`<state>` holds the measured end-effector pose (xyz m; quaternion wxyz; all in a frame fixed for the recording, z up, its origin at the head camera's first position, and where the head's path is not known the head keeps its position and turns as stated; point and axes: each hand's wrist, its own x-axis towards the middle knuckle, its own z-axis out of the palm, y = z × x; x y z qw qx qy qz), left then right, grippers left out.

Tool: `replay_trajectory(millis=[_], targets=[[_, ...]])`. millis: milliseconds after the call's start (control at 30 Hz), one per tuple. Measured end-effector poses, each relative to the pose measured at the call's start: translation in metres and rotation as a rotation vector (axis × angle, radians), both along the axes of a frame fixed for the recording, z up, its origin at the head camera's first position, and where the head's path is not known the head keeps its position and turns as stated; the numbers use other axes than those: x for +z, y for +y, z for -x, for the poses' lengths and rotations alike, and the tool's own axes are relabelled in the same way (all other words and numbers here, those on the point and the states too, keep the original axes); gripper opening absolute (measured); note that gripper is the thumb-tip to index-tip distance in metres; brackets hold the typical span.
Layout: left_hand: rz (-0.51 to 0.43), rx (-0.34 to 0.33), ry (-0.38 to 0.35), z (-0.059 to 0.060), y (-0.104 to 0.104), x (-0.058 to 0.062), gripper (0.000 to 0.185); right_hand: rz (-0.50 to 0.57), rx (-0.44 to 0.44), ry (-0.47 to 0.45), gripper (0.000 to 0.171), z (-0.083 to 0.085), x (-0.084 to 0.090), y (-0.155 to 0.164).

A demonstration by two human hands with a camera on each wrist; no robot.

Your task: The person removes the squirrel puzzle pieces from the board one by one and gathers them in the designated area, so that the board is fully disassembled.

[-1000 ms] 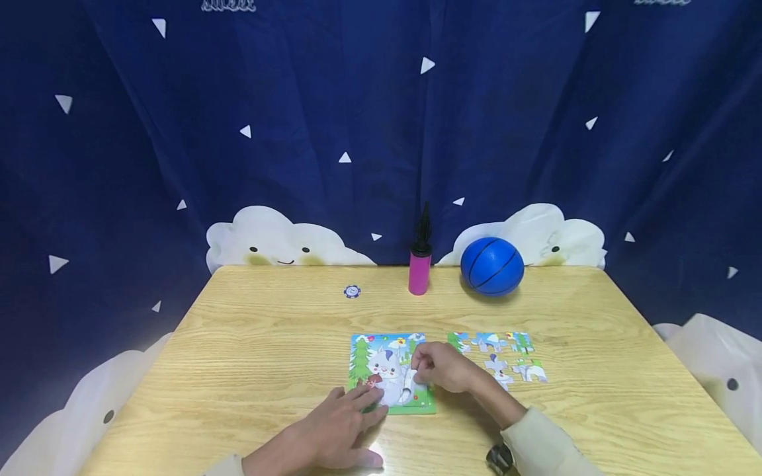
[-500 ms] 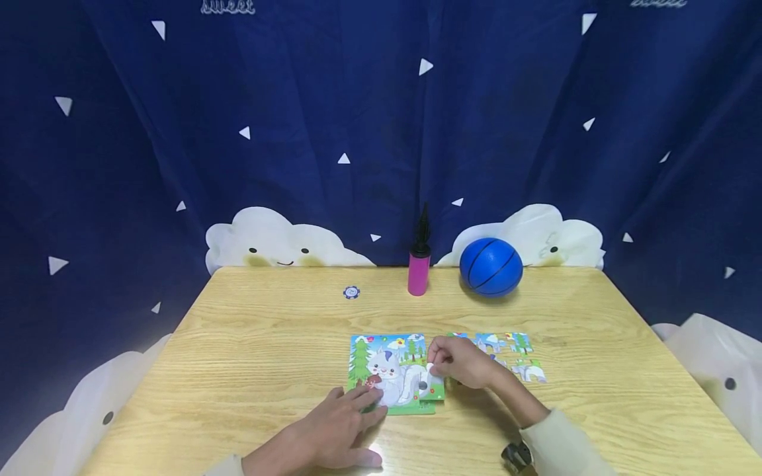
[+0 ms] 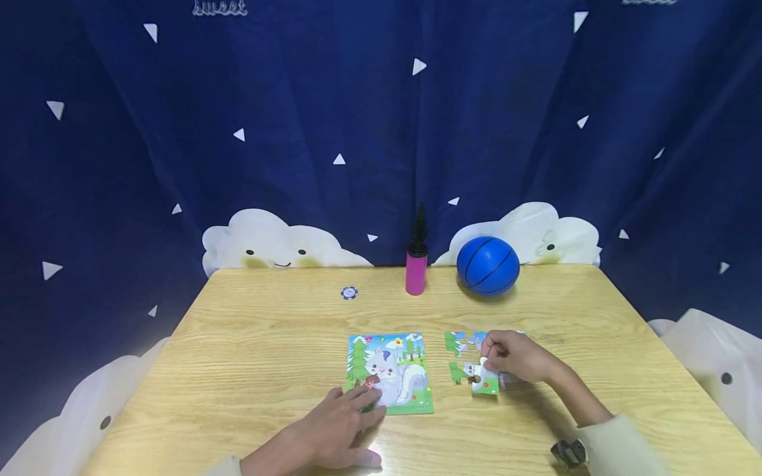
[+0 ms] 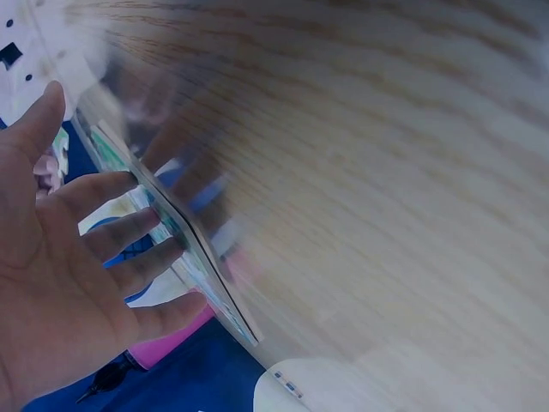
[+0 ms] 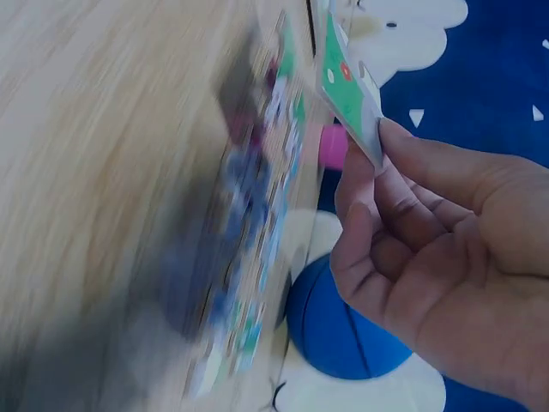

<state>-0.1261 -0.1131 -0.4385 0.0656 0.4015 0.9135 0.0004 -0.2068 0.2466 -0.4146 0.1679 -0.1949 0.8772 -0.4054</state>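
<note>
- Where the dark blue curtain (image 3: 381, 119) meets the top edge of the head view, white script reads "sweet" (image 3: 214, 7); a second white mark at the far right is cut off and unreadable.
- Small round blue-and-white chip (image 3: 349, 293) on the table (image 3: 250, 344); its print is too small to read.
- Left hand (image 3: 333, 433): palm down, fingers straight and spread, fingertips resting on the near-left corner of the puzzle board (image 3: 389, 371). Holds nothing.
- Right hand (image 3: 512, 357): reached out to the right of the board, over the loose pieces (image 3: 461, 344). Thumb and fingers curled, pinching a green-and-white puzzle piece (image 3: 485, 382) by its edge.
- Right wrist view confirms the pinch: piece (image 5: 347, 81) held between thumb and fingertips (image 5: 403, 142), tilted, whether clear of the table cannot be told.
- Pink pump (image 3: 416, 268) upright at the far edge; blue ball (image 3: 488, 265) just right of it.
</note>
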Motion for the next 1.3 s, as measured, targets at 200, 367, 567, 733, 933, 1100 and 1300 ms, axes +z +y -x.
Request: replay_trajectory(millis=[200,367,567,733,933,1100,1300], targets=[[-0.009,0.0,-0.005,0.0,0.0,0.0,0.071,-0.034,-0.008,0.007,0.011,-0.002,-0.004,0.025],[-0.013,-0.01,0.011,0.0,-0.001,-0.002,0.071,-0.02,0.001,-0.014,0.012,-0.006,-0.006,0.044],[-0.018,-0.008,0.014,0.0,-0.001,-0.002,0.071,-0.041,-0.002,-0.024,0.014,-0.01,-0.008,0.061],[-0.01,0.004,-0.001,0.0,0.0,-0.001,0.071,-0.078,-0.028,-0.042,0.014,-0.012,-0.013,0.07],[-0.003,0.006,-0.001,0.0,0.001,0.0,0.071,-0.108,-0.072,-0.061,0.012,-0.014,-0.017,0.075],[-0.009,0.007,-0.012,0.0,0.0,-0.001,0.071,-0.109,-0.107,-0.07,0.01,-0.016,-0.019,0.076],[-0.012,-0.001,0.001,0.0,0.0,0.0,0.071,-0.15,-0.186,-0.079,0.011,-0.016,-0.021,0.074]])
